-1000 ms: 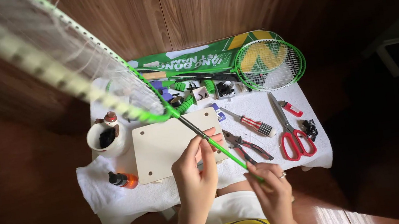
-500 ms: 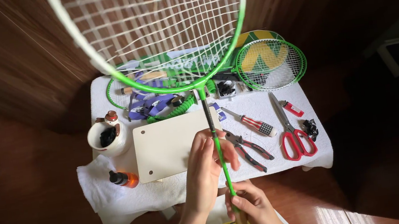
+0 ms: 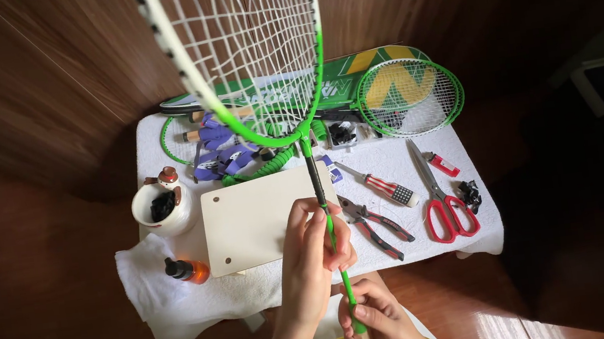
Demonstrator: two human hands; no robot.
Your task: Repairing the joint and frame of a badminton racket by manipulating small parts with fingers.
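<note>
racket: green frame, white strings, held upright over the table, head raised toward the camera, several strings slack or broken near the top. its shaft is dark above and green below, running down between both hands.

left hand: fingers closed round the shaft at its middle, thumb and fingertips pinching the green part. right hand: wrapped round the lower shaft just under the left, near the handle, which is mostly hidden.

handling note, as a judgement: the shaft is best kept gripped at two separate points, as shown, so that the head is not allowed to swing; the lower grip is kept firm, the upper one light enough for turning. the frame is to be kept away from the things below.

on the table, from the racket outward:
- board, pale, flat, just left of the left hand
- pliers, red-handled, just beside the left hand
- screwdriver, striped handle
- scissors, red handles
- lighter, red
- second racket, green, lying on a green cover
- cup, white, dark contents
- bottle, orange, lying on a white cloth
</note>
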